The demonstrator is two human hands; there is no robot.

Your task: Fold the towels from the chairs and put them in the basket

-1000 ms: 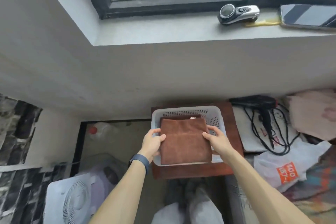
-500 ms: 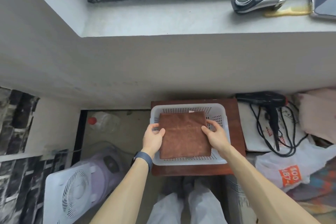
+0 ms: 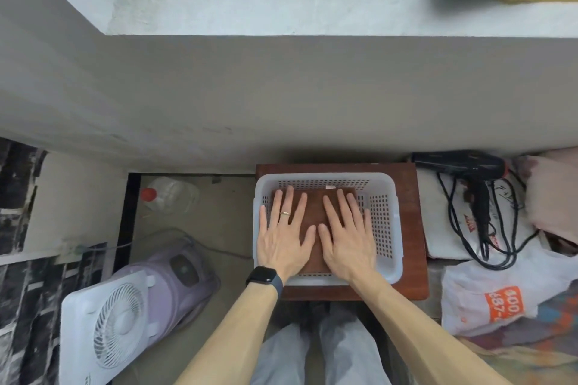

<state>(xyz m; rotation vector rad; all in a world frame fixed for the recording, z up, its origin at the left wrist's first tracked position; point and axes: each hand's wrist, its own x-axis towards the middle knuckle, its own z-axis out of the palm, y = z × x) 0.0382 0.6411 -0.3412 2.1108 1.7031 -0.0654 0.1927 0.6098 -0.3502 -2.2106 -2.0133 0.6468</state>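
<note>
**A:** Where is the towel?

**B:** The brown towel (image 3: 314, 206) lies folded and flat inside the white basket (image 3: 383, 228). It sits toward the basket's left wall, with bare perforated floor showing to its right. The basket stands on a brown bench (image 3: 413, 228).

**A:** Which way does it run?

**B:** It looks close to square, so I cannot tell its long axis. Its edges lie parallel to the basket walls. A small white tag (image 3: 330, 187) shows at the far edge.

**A:** And the grips?

**B:** Both rest on top of it, palms down. The left grip (image 3: 283, 247), with a ring and a dark watch (image 3: 262, 277), covers the towel's left half. The right grip (image 3: 347, 247) covers the right half. The thumbs nearly meet over the middle. Both are released, grasping nothing, with the fingers straight, spread and pointing away from the person.

**A:** What is nearby?

**B:** A black hair dryer (image 3: 463, 166) lies with its cord to the right of the bench. A white fan (image 3: 109, 331) is on the floor to the left.
</note>
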